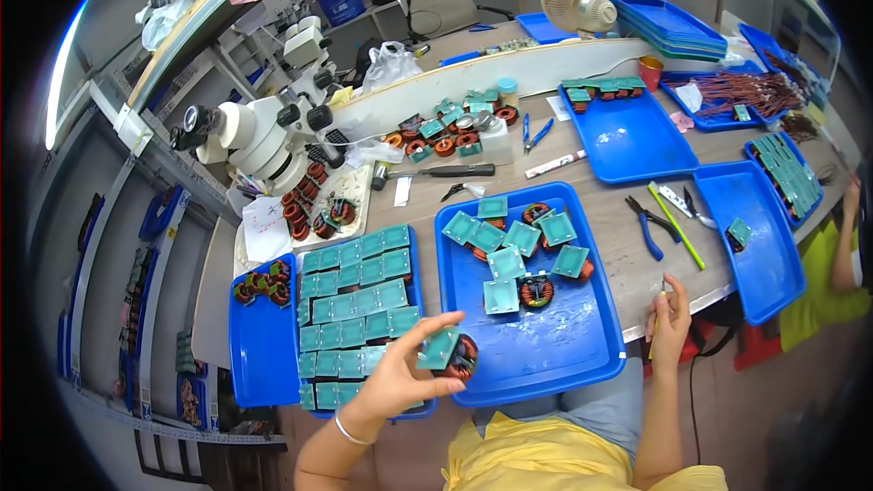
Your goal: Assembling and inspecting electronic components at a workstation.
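My left hand [396, 384] grips a copper-wound toroid coil [465, 359] with a square green circuit board on it. It is held over the near left edge of the middle blue tray [546, 356]. In that tray lie several more such coils, boards mostly facing up, and one coil [536, 291] shows its windings. My right hand [674, 320], beside the tray's right side at the table edge, pinches a thin yellow tool [652, 332]; its exact kind cannot be made out. Left of the middle tray, another blue tray [416, 259] holds rows of green-board coils.
Bare coils lie in a small blue tray [244, 350]. Pliers [651, 229], a green-yellow stick [680, 232] and a hammer [446, 171] rest on the table. A microscope [259, 141] stands back left. Blue trays [750, 255] line the right. Another person's arm [849, 236] shows far right.
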Tool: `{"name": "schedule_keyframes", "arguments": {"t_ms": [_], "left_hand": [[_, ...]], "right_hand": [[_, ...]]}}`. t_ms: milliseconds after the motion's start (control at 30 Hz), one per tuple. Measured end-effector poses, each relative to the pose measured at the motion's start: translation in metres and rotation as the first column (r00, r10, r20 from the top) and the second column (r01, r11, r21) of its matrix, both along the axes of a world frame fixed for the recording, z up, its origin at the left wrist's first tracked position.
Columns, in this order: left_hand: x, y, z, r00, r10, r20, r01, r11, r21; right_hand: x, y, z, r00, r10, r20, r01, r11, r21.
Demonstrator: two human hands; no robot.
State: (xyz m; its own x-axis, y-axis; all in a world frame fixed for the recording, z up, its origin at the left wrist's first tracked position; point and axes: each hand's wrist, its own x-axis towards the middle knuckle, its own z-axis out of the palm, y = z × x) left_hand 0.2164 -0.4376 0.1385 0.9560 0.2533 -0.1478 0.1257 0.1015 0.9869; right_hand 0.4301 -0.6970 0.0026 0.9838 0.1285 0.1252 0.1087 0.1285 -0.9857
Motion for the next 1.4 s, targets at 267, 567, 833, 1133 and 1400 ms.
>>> {"name": "schedule_keyframes", "arguments": {"t_ms": [267, 567, 833, 1133, 1400], "left_hand": [[0.003, -0.059, -0.014, 0.964, 0.178, 0.198, -0.067, 0.883, -0.464], [0.004, -0.080, -0.020, 0.945, 0.087, 0.314, 0.007, 0.958, -0.287], [0.003, -0.082, -0.014, 0.948, 0.071, 0.311, -0.007, 0.979, -0.203], [-0.001, -0.083, -0.016, 0.959, 0.083, 0.269, -0.109, 0.991, 0.082], [-0.003, -0.081, -0.022, 0.962, 0.102, 0.254, -0.071, 0.989, -0.129]], "right_hand": [[-0.063, 0.020, 0.065, 0.887, 0.459, -0.050, -0.439, 0.871, 0.221], [-0.092, 0.033, 0.124, 0.671, 0.730, 0.132, -0.734, 0.679, -0.026], [-0.089, 0.014, 0.135, 0.607, 0.736, 0.299, -0.668, 0.677, -0.310], [-0.089, 0.009, 0.134, 0.625, 0.729, 0.281, -0.603, 0.679, -0.419], [-0.091, 0.008, 0.138, 0.549, 0.800, 0.240, -0.700, 0.598, -0.391]]}}
